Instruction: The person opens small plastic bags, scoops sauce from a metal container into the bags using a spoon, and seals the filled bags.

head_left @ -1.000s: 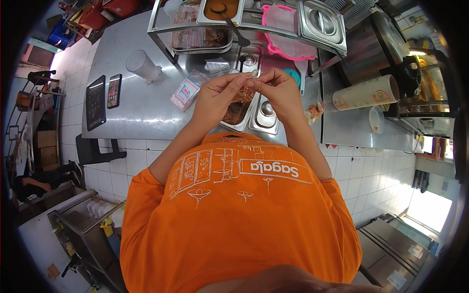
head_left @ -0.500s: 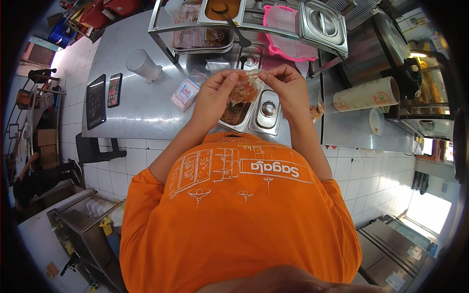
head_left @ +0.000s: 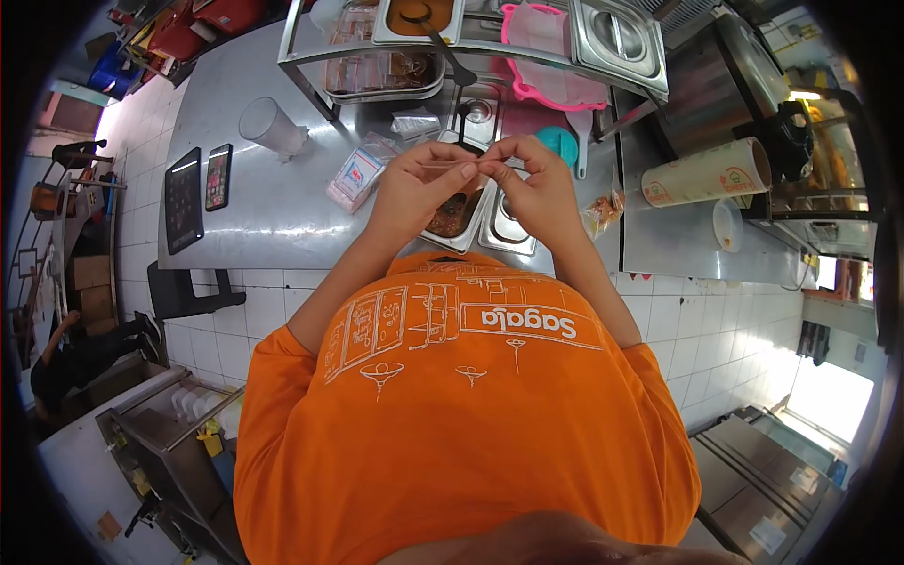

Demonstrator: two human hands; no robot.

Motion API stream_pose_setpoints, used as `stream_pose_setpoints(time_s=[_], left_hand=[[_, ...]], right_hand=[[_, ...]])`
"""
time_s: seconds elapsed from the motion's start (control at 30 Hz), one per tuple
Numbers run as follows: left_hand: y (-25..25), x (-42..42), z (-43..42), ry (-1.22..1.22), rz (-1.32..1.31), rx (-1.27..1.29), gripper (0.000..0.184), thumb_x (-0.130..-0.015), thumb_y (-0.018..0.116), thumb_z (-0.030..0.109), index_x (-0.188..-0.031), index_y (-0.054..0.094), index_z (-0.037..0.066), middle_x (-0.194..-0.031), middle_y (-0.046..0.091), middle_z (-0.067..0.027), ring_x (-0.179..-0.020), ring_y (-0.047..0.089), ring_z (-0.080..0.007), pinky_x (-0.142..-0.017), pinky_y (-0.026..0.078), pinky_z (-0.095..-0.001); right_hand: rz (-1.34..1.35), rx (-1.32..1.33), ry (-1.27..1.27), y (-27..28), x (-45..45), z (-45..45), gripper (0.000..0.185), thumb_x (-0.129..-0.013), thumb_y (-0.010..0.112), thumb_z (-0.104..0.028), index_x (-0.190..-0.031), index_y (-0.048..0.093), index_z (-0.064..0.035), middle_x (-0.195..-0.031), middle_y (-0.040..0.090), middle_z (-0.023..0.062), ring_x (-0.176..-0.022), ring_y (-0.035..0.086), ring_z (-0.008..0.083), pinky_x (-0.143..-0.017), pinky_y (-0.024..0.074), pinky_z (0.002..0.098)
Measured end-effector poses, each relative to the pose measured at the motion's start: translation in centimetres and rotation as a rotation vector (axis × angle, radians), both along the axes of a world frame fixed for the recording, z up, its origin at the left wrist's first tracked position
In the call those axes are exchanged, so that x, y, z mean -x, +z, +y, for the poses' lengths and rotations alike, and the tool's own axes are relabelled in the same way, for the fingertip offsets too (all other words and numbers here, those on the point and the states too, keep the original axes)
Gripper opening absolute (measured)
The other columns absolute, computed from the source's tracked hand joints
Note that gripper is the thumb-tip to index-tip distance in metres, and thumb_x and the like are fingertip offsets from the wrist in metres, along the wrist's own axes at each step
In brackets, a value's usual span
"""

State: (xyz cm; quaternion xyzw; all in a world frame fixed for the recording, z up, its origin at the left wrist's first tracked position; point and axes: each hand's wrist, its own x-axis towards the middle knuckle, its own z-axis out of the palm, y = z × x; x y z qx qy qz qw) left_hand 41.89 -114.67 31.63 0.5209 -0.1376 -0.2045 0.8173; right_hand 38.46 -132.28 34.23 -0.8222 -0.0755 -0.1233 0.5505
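White tiles [head_left: 268, 315] cover the floor around one steel table [head_left: 254, 217], which carries one steel rack [head_left: 311, 58]. One person [head_left: 99, 353] in dark clothing is in the left background; one black stool [head_left: 195, 288] is at the table's near edge.

Two hands are at work over the table, close together. Left hand [head_left: 424, 184]: thumb and forefinger pinched on one clear bag [head_left: 439, 166]. Right hand [head_left: 532, 179]: thumb and forefinger likewise closed on it, the fingertips of both hands nearly meeting. The bag is raised above the pans, its edge drawn out thinly between the fingers; its contents cannot be made out.

Below the hands: one open pan [head_left: 447, 222] of dark food and, just beside it, one lidded pan [head_left: 509, 231], both partly covered from view.

Left of the hands: one pack [head_left: 354, 179], one translucent cup [head_left: 269, 129], one phone [head_left: 217, 177] and one tablet [head_left: 184, 201], the last two lying side by side. Right: one teal lid [head_left: 557, 147], one filled bag [head_left: 603, 215], one printed roll [head_left: 702, 176] and one white disc [head_left: 726, 225].

On the rack: one sauce pan [head_left: 440, 31] with one black ladle [head_left: 441, 49] in it, and one steel lid [head_left: 617, 41]. One pink tray [head_left: 521, 83] is partly beneath.
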Motion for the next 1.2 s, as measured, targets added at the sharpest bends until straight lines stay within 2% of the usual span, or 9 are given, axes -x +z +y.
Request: stream_pose_setpoints(time_s=[0.03, 0.13, 0.27, 0.37, 0.6, 0.77, 0.87, 1.07, 1.2], left_hand=[[-0.1, 0.0, 0.1, -0.017, 0.014, -0.023, 0.017, -0.088, 0.064, 0.005, -0.103, 0.061, -0.002, -0.096, 0.067, -0.0102, -0.088, 0.065, -0.0145, -0.08, 0.053, -0.0267], [-0.3, -0.1, 0.2, -0.023, -0.029, -0.055, 0.015, -0.088, 0.064, 0.006, -0.1, 0.062, -0.003, -0.091, 0.069, -0.0096, -0.085, 0.066, -0.0141, -0.078, 0.053, -0.0254], [-0.8, 0.1, 0.1, -0.034, -0.073, -0.102, 0.014, -0.088, 0.064, 0.005, -0.101, 0.062, -0.002, -0.092, 0.069, -0.0091, -0.083, 0.066, -0.0141, -0.078, 0.053, -0.0258], [-1.0, 0.5, -0.1, -0.013, -0.095, -0.088, 0.014, -0.089, 0.064, 0.005, -0.101, 0.063, -0.002, -0.092, 0.069, -0.0084, -0.083, 0.066, -0.0132, -0.078, 0.052, -0.0257], [-1.5, -0.1, 0.2, 0.058, -0.089, -0.111, 0.014, -0.088, 0.064, 0.004, -0.1, 0.064, -0.002, -0.103, 0.066, -0.0107, -0.096, 0.062, -0.0132, -0.085, 0.048, -0.0258], [-1.2, -0.1, -0.2, 0.059, -0.143, -0.111, 0.014, -0.087, 0.064, 0.004, -0.1, 0.064, -0.002, -0.112, 0.063, -0.0135, -0.102, 0.058, -0.0138, -0.091, 0.044, -0.0267], [-1.5, 0.0, -0.3, 0.073, -0.112, -0.107, 0.013, -0.087, 0.064, 0.004, -0.099, 0.064, -0.001, -0.111, 0.063, -0.0138, -0.103, 0.058, -0.0142, -0.092, 0.043, -0.0271], [-3.7, 0.1, -0.8, -0.003, -0.114, -0.282, 0.01, -0.088, 0.062, 0.005, -0.097, 0.064, 0.0, -0.118, 0.06, -0.0142, -0.103, 0.057, -0.0139, -0.091, 0.043, -0.0266], [-5.0, 0.5, -1.4, -0.06, -0.181, -0.382, 0.011, -0.087, 0.066, 0.008, -0.096, 0.064, 0.002, -0.115, 0.061, -0.0146, -0.103, 0.056, -0.0134, -0.09, 0.042, -0.0276]], right_hand=[[0.039, -0.028, -0.004, 0.1, 0.1, 0.1, 0.011, -0.079, 0.069, -0.014, -0.084, 0.067, -0.004, -0.081, 0.063, 0.0064, -0.078, 0.056, 0.0216, -0.071, 0.0435, 0.0319], [0.016, -0.024, 0.028, -0.2, 0.3, 0.0, 0.011, -0.08, 0.069, -0.013, -0.085, 0.067, -0.0038, -0.081, 0.063, 0.0063, -0.079, 0.056, 0.0211, -0.072, 0.0434, 0.0316], [0.102, -0.128, 0.024, -0.6, 0.8, 0.0, 0.011, -0.081, 0.068, -0.013, -0.086, 0.066, -0.0031, -0.081, 0.062, 0.0068, -0.081, 0.056, 0.0196, -0.072, 0.0434, 0.0313], [0.072, -0.127, 0.038, -1.2, 1.0, -0.1, 0.012, -0.081, 0.068, -0.012, -0.087, 0.065, -0.0025, -0.082, 0.062, 0.0073, -0.081, 0.057, 0.0196, -0.073, 0.0439, 0.031], [0.104, -0.161, -0.052, -1.3, 1.7, -1.3, 0.012, -0.081, 0.069, -0.013, -0.085, 0.065, -0.0026, -0.084, 0.064, 0.0075, -0.082, 0.059, 0.0203, -0.073, 0.0444, 0.031], [0.125, -0.187, -0.071, -1.6, 2.4, -2.1, 0.012, -0.084, 0.068, -0.013, -0.086, 0.064, -0.0022, -0.085, 0.063, 0.0052, -0.081, 0.058, 0.0164, -0.074, 0.0439, 0.0296], [0.146, -0.191, -0.087, -1.4, 2.8, -2.2, 0.012, -0.084, 0.067, -0.013, -0.087, 0.063, -0.0018, -0.085, 0.062, 0.0046, -0.082, 0.057, 0.0148, -0.075, 0.0434, 0.0281], [0.195, -0.099, -0.142, -2.6, 3.5, -3.1, 0.013, -0.084, 0.067, -0.012, -0.087, 0.062, -0.0013, -0.084, 0.062, 0.004, -0.081, 0.057, 0.0125, -0.075, 0.044, 0.0265], [0.242, -0.074, -0.187, -3.4, 4.6, -3.8, 0.014, -0.085, 0.068, -0.014, -0.088, 0.063, -0.0012, -0.085, 0.064, 0.0042, -0.079, 0.057, 0.0108, -0.075, 0.0446, 0.0258]])
